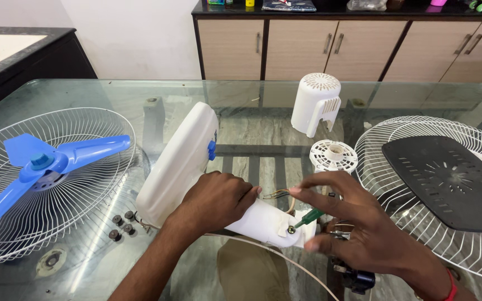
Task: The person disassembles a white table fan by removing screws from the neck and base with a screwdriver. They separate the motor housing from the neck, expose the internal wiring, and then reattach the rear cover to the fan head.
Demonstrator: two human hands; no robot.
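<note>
My left hand (pixel 213 202) grips the white neck (pixel 263 224) of a fan stand that lies on the glass table (pixel 252 106). The stand's white base (pixel 179 161), with a blue knob (pixel 212 150), tilts up behind that hand. My right hand (pixel 358 228) holds a small green-handled screwdriver (pixel 309 217), its tip at a screw (pixel 291 229) on the end of the neck. Thin wires (pixel 277 193) stick out between the two hands. Part of the fan's motor (pixel 355 277) shows dark under my right hand.
A wire fan guard (pixel 6 234) with a blue blade (pixel 46 164) lies at the left, several dark screws (pixel 121 223) beside it. A white motor cover (pixel 316 103) and round white part (pixel 333 156) stand behind. A second guard (pixel 380 145) holding a black plate (pixel 447 181) lies right. A white cord (pixel 285 262) trails forward.
</note>
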